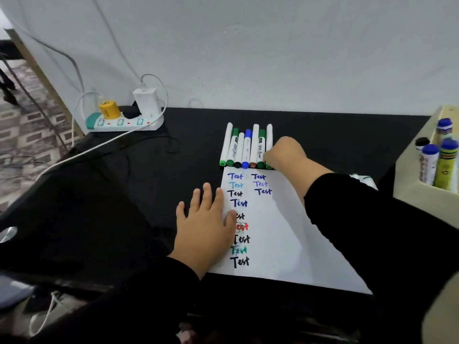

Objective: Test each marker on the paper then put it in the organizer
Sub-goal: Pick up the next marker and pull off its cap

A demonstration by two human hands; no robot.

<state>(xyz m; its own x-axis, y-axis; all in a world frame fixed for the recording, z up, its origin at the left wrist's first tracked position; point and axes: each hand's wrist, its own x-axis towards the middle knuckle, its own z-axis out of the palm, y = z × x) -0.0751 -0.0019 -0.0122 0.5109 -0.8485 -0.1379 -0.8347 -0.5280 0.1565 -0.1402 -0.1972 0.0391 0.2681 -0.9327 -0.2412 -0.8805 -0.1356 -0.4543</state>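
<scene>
A white paper covered with several coloured "Test" words lies on the black table. My left hand presses flat on its left edge, fingers straight. Just beyond the paper's far edge lies a row of several white markers with green, black, blue and brown caps. My right hand reaches to the right end of that row, fingers curled around the rightmost marker. A beige organizer at the right edge holds several markers standing upright.
A white power strip with a yellow plug and a white charger sits at the back left, with cables trailing over the table. A white wall stands behind the table. Another marker lies partly hidden behind my right sleeve.
</scene>
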